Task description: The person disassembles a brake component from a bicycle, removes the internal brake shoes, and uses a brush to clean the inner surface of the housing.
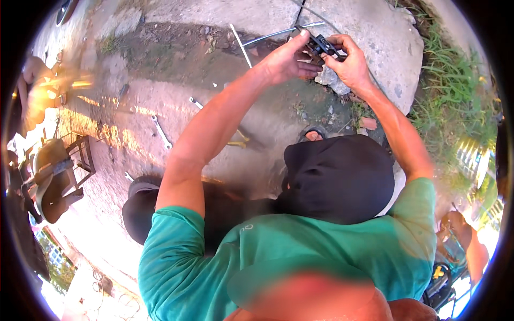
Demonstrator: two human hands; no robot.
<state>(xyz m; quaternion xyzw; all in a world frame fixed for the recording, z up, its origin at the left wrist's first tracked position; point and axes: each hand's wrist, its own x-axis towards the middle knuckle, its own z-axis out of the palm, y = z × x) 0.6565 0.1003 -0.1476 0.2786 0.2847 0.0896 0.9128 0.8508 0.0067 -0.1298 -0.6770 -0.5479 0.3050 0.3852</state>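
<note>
Right hand [350,64]: closed in a narrow pinch, thumb and forefinger on the right end of a black part. Left hand [286,60]: thumb laid on the left end, other fingers loosely curled below and partly open. Part [323,45]: one, small, black, irregular in outline, held up between both hands at the far end of the reach, above the slab's near edge. Handling, by judgement: light enough for fingertips; stiff, of metal or hard plastic, which of the two cannot be told; unlikely to be fragile; perhaps slippery if greased, though no grease can be made out. Best hold: both ends, thumbs above, fingers beneath, leaving the middle free; a small loose piece, if it has one, could drop into the dirt. Surface: slab [393,59], pale concrete, rough, cracked; bare ground [176,91] before it, uneven and gritty. Close by: stone [332,80], grey, below the hands; two bars, one pale [240,45] and one grey [278,35], meeting in a T just left of them; brick [368,123], a broken piece, nearer the knee. Farther left, on the ground: wrench [160,132], apart from the other tools; yellow handles [238,143], partly hidden by the left forearm. Room: outdoors; grass [455,80] along the right; metal frame [83,158] at far left.
</note>
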